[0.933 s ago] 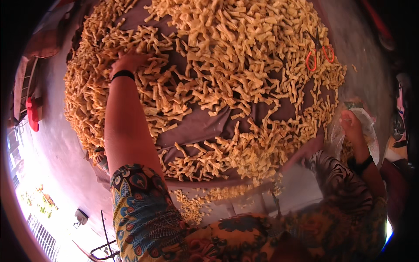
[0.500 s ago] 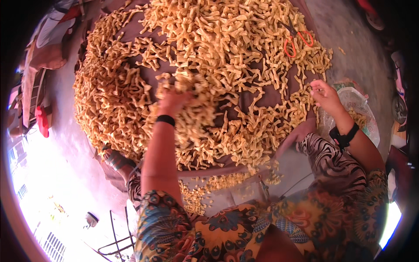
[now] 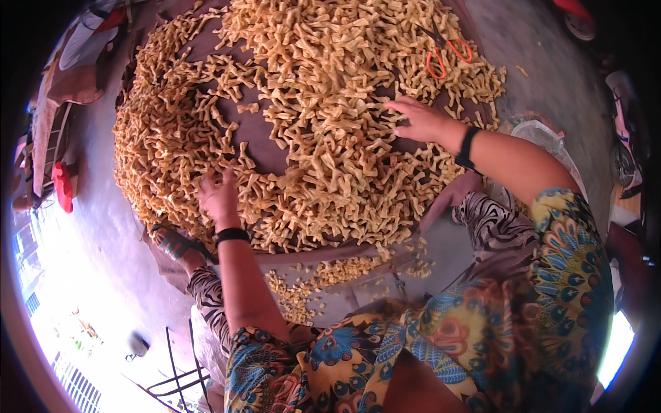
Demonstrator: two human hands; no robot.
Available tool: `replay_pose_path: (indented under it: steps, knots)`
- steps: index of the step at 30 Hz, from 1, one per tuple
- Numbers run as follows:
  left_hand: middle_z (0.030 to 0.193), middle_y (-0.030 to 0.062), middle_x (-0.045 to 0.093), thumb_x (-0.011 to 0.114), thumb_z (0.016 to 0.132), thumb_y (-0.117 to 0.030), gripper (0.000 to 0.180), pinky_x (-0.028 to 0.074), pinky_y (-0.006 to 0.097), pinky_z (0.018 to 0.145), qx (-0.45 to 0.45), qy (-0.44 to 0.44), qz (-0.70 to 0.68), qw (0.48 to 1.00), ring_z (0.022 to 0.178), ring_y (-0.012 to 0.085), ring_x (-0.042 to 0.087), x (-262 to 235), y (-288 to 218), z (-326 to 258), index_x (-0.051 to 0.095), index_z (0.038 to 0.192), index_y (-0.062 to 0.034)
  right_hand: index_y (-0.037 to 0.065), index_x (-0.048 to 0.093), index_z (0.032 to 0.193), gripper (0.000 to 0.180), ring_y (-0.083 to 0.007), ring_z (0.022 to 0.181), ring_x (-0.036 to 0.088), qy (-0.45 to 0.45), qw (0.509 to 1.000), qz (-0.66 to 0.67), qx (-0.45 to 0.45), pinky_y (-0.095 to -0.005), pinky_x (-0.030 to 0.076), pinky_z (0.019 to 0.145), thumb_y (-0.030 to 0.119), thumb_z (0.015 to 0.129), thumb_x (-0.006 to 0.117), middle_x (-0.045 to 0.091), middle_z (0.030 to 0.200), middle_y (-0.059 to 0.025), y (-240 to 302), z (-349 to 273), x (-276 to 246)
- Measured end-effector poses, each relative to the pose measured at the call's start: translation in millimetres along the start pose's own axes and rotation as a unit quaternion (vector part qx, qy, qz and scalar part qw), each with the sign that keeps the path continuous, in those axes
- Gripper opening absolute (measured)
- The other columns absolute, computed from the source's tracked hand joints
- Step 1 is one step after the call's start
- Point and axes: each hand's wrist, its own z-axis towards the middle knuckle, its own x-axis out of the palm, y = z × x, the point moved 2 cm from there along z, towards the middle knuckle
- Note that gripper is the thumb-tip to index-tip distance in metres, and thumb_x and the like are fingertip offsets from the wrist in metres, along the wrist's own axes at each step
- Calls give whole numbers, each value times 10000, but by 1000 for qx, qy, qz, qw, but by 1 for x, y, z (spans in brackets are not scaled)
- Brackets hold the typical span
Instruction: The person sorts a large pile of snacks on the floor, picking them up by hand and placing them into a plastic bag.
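Observation:
Yellow-tan, stubby pieces with flared ends [image 3: 330,82] lie heaped over a dark brown cloth [image 3: 258,134]. Over the left part of the heap is my left hand [image 3: 219,197], its fingers apart and nothing visible in them. My right hand [image 3: 421,120] reaches in from the right, low over the pieces right of the middle; its fingers and thumb are spread, with no piece seen between them. Beyond it, on the heap's far right, rests a pair of scissors [image 3: 441,58] with orange handles.
Small cut bits [image 3: 296,292] are scattered on the grey floor near me, before the cloth's near edge. A clear plastic bag [image 3: 544,138] stands on the right, partly behind my right arm. My sandalled foot [image 3: 180,246] is at the cloth's left edge. Farther left sits a red object [image 3: 63,187].
My left hand has moved left and nearer to me, off the middle of the heap. The right hand has swung left from the heap's right edge to over the pieces. The view has shifted slightly.

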Motion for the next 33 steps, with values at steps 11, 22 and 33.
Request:
replay_pose_path:
  steps: [11, 22, 33]
  knots:
    - [1480, 209, -11, 403, 627, -854, 993, 97, 646, 1025, -116, 208, -121, 964, 1318, 505, -15, 73, 24, 4, 209, 1422, -290, 263, 247, 1394, 768, -365, 1280, 288, -20, 988, -34, 151, -414, 308, 1023, 489, 764, 624, 244, 1389, -176, 21, 86, 63]
    - [1434, 235, 153, 465, 704, -763, 858, 253, 532, 1032, -52, 274, -248, 928, 1311, 447, 178, 60, -61, -78, 268, 1402, -305, 253, 105, 1433, 1059, -374, 1189, 400, 133, 975, 120, 131, -442, 448, 844, 495, 634, 756, 244, 1371, -231, -1, -5, 79]
    - [1490, 180, 12, 443, 637, -834, 964, 147, 516, 1071, -103, 293, -245, 918, 1350, 437, 32, 96, -73, -76, 240, 1415, -302, 124, -140, 1417, 1346, -382, 1337, 146, 143, 921, 280, 229, -439, 254, 1063, 544, 549, 798, 68, 1417, -322, 59, 9, 111]
